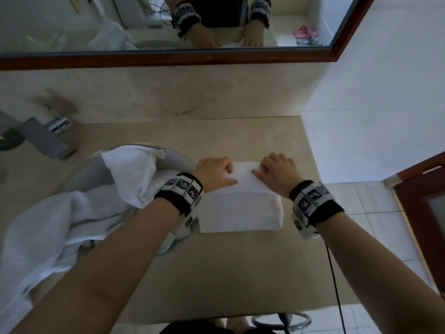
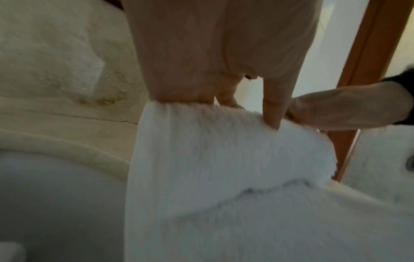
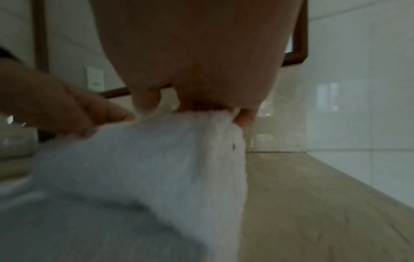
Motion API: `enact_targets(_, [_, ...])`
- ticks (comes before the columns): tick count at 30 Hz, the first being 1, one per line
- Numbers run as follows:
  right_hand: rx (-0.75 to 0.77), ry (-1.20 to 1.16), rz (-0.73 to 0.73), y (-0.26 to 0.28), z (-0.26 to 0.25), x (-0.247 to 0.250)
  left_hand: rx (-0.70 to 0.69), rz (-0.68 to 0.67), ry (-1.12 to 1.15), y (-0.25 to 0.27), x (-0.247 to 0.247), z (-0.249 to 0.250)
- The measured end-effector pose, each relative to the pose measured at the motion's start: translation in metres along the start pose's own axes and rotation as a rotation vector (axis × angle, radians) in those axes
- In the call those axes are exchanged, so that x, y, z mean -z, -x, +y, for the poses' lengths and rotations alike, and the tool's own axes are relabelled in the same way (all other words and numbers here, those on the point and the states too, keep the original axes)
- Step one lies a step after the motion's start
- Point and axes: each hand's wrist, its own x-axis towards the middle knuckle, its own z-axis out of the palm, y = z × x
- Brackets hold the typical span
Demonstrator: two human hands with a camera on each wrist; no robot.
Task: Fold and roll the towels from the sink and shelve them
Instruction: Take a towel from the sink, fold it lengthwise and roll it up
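Observation:
A folded white towel (image 1: 240, 208) lies on the beige counter (image 1: 240, 273), right of the sink. Its far end is turned over into the start of a roll (image 1: 243, 171). My left hand (image 1: 214, 172) grips the roll's left part, fingers curled over it and thumb laid on top. My right hand (image 1: 279, 171) grips the right part the same way. In the left wrist view my left hand (image 2: 224, 62) presses into the towel (image 2: 224, 168). In the right wrist view my right hand (image 3: 201, 53) holds the towel (image 3: 145, 168).
Two more crumpled white towels (image 1: 132, 172) (image 1: 48, 225) hang over the round sink (image 1: 178, 157) at the left. A faucet (image 1: 43, 138) stands behind it. A mirror (image 1: 168, 20) hangs above. The counter ends at a white wall (image 1: 373, 116), with a brown door (image 1: 423, 201) on the right.

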Motion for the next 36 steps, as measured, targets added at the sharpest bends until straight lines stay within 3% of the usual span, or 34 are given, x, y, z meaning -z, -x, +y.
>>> enact_targets(3, [-0.028,-0.061,-0.105,-0.007,0.001,0.012,0.061,-0.099,0.125,0.0,0.016,0.0])
enact_targets(7, [-0.038,0.02,-0.292,-0.01,-0.003,0.016,0.078,-0.181,-0.135,-0.001,0.013,0.013])
enact_targets(9, [-0.027,0.069,-0.245,-0.008,-0.008,0.013,0.052,-0.134,-0.266,0.002,0.006,0.019])
enact_targets(13, [0.083,0.228,0.012,0.012,-0.018,-0.009,-0.034,0.103,-0.477,0.019,-0.01,0.026])
enact_targets(15, [0.165,0.269,0.09,0.028,-0.017,-0.02,-0.078,0.11,-0.449,0.028,-0.018,0.026])
enact_targets(18, [0.22,0.176,0.13,0.042,-0.012,-0.025,-0.049,0.065,-0.223,0.034,-0.006,0.028])
enact_targets(20, [0.212,0.067,0.117,0.044,-0.014,-0.016,-0.034,0.071,-0.121,0.03,0.005,0.029])
enact_targets(22, [0.108,-0.034,-0.017,0.042,-0.02,-0.004,-0.057,0.094,-0.107,0.024,0.008,0.028])
enact_targets(25, [0.018,0.002,-0.212,0.033,-0.027,0.009,-0.016,-0.136,-0.043,0.021,0.003,0.029])
enact_targets(28, [0.098,0.149,-0.228,0.027,-0.034,0.008,0.0,-0.268,-0.141,0.025,-0.007,0.031])
enact_targets(33, [0.13,0.091,-0.206,0.037,-0.035,-0.018,-0.015,-0.103,-0.295,0.039,-0.036,0.027])
enact_targets(36, [0.16,0.173,-0.211,0.042,-0.034,-0.032,-0.037,-0.059,-0.323,0.043,-0.055,0.025])
